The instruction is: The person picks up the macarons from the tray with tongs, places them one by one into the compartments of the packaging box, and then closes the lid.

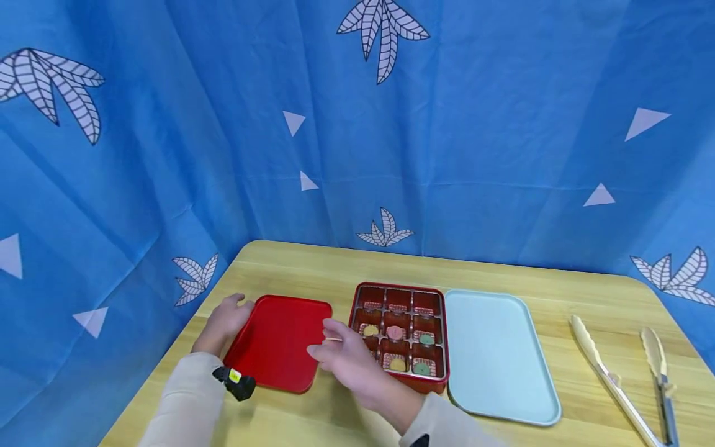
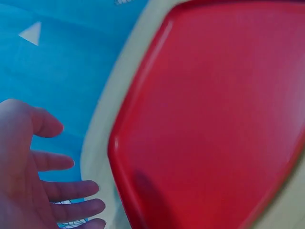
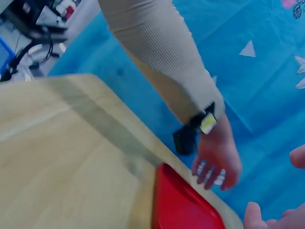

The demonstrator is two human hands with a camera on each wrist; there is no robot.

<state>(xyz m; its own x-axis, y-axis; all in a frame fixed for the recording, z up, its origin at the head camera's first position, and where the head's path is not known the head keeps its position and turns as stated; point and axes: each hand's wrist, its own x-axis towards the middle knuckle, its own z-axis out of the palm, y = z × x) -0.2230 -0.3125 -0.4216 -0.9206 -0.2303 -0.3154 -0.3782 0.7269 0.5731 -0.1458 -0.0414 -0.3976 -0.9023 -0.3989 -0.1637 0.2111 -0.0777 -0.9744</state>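
Observation:
A red tray (image 1: 279, 341) lies flat on the left part of the table. Just off its left edge hovers my left hand (image 1: 226, 320), empty; the left wrist view shows its fingers spread apart beside the tray's rim. Over the tray's right edge is my right hand (image 1: 354, 363), thumb and fingers apart with nothing between them. Partly behind that hand stands a red box (image 1: 445, 347) with a divided insert. Small round moulded pieces sit in some compartments: yellow ones (image 1: 398, 364), a pink one (image 1: 394, 333) and green ones (image 1: 427, 339). The hand hides the box's lower left corner.
A light blue tray (image 1: 499, 354) lies right against the box's right side. Farther right are two pairs of tongs (image 1: 614, 391) (image 1: 659, 372). Behind the wooden table (image 1: 301, 264) and along its left side hangs a blue patterned curtain (image 1: 475, 124).

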